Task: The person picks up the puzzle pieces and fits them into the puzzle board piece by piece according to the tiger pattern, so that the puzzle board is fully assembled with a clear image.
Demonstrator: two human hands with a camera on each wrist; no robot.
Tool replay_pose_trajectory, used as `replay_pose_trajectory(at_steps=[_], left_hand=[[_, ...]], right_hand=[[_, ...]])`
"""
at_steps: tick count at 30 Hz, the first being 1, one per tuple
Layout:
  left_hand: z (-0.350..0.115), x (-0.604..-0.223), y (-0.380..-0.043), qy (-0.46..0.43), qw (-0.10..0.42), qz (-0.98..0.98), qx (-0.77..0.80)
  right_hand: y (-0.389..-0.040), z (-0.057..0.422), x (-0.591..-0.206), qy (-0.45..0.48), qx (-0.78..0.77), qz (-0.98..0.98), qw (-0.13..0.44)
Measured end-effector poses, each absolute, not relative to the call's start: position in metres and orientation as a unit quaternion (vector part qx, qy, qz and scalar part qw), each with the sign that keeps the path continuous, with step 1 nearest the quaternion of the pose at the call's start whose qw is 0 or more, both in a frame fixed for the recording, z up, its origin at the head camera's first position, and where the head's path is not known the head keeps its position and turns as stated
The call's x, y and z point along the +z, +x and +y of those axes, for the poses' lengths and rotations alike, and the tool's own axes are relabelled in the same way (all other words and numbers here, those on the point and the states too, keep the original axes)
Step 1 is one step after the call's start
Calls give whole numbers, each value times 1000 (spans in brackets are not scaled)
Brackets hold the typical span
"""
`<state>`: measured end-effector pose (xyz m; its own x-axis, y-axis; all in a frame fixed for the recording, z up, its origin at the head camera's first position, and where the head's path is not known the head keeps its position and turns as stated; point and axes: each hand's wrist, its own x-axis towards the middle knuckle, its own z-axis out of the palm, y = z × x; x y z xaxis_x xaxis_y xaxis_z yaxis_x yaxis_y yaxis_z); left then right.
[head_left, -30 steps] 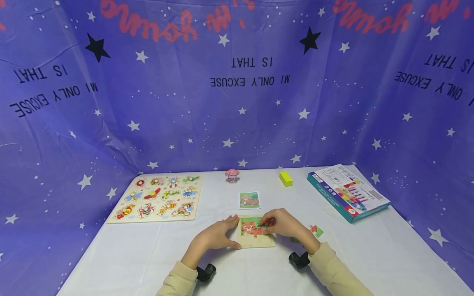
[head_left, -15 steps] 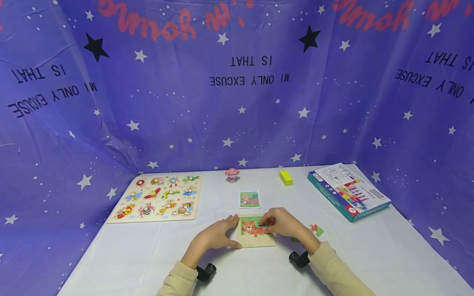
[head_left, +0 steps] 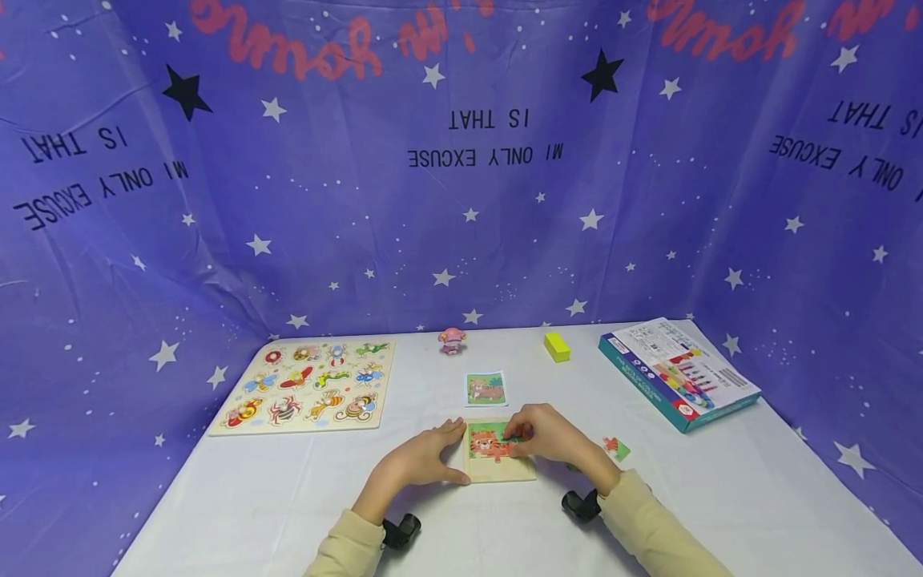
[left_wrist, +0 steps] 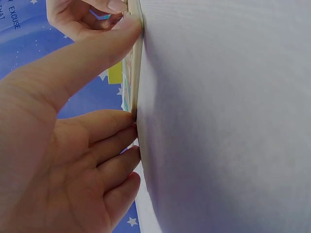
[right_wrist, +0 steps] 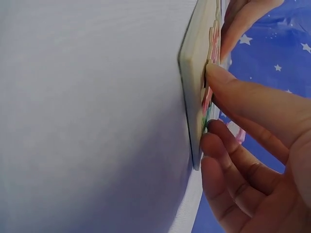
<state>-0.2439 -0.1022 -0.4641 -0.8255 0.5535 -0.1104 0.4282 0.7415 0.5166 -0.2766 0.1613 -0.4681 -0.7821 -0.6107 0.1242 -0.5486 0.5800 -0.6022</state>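
In the head view a pale wooden puzzle board (head_left: 505,471) lies at the middle of the table, its far part filled with joined pieces of a red tiger picture (head_left: 486,445) on green. My left hand (head_left: 425,457) rests against the board's left edge, thumb at the near corner and fingertips toward the far corner. Over the right side, my right hand (head_left: 551,433) pinches a puzzle piece (right_wrist: 206,104) between thumb and fingers, low over the board; the fingers cover much of it. A loose red and green puzzle piece (head_left: 616,449) lies beyond the right wrist.
Behind the board lies a small picture card (head_left: 486,389). Farther back are a pink toy figure (head_left: 452,341) and a yellow block (head_left: 557,347). A wooden insect puzzle (head_left: 306,385) lies at left, a flat box (head_left: 678,375) at right. Purple cloth (head_left: 461,232) hangs around the table.
My right thumb has shifted slightly left over the tiger picture, with the fingers staying on the board's right side. The left hand keeps its place at the board's edge.
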Motion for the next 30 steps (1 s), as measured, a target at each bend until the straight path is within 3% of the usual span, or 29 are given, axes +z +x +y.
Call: replay_pose_trajectory(at_steps=[30], left_hand=[[-102,-463,-244,265,133,924,242]], right_hand=[[-279,166,-464,-331,-331,881,75]])
